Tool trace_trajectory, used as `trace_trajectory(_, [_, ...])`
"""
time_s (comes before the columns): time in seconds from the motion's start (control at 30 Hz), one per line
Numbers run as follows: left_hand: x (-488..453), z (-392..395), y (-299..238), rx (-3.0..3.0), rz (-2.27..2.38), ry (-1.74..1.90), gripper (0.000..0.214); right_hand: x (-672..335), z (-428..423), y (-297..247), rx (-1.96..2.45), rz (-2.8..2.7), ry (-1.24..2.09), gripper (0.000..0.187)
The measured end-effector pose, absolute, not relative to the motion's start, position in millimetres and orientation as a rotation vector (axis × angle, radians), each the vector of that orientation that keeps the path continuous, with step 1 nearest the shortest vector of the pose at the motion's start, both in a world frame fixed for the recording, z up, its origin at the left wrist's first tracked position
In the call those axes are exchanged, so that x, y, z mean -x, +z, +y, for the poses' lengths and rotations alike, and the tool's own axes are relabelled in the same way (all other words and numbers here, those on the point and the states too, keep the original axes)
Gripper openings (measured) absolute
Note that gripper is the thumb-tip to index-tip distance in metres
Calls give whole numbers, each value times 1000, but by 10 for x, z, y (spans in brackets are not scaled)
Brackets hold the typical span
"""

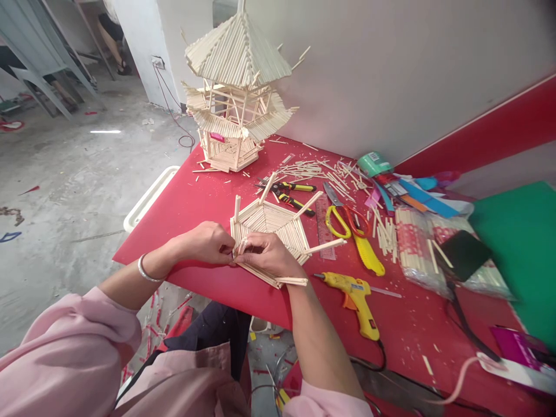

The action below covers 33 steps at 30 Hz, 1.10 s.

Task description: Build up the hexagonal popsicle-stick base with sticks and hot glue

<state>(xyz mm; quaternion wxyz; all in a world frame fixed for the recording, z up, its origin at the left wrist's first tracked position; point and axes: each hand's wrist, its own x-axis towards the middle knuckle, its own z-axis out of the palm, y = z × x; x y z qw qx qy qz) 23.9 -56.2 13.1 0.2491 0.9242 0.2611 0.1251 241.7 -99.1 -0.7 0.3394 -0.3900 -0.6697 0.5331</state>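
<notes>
At the left near corner of a hexagonal stick platform (282, 229), the person's two hands meet. The platform lies on the red table (160, 237), just in from its near edge, with paired sticks standing or leaning out at its corners. The left hand (209, 243) has its fingers curled, tips drawn in toward the thumb; what lies between them is hidden. The right hand (270, 255) arches over the platform, covering part of its near side, its thumb and bent fingers gathered about a short stick end; whether they pinch it cannot be told.

The stick pagoda (238, 55) behind has its spire cut off by the top border. A seated person's leg (113, 40), far left, is also cropped. A purple packet (515, 347) is partly covered at the lower right.

Red print on the plastic stick packs (414, 246) is too blurred to read, as are the label on the yellow glue gun (356, 298) and the marks on the clear ruler (324, 223). A barcode shows on the green roll (373, 163).

Red tabletop stretches left of the platform to the slanting edge; on its right, scissors (347, 222), pliers (289, 197) and the glue gun crowd close.
</notes>
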Motion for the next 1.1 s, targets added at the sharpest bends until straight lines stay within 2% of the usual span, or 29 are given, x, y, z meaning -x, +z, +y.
trace_trajectory(0.43, [-244,-570,141,-2512,733,325,34,-2414,-993,5,1031,-1765,1383,27])
trace_trajectory(1.1, [-244,-572,145,-2517,722,328,33,-2421,-989,-8,1021,-1763,1388,20])
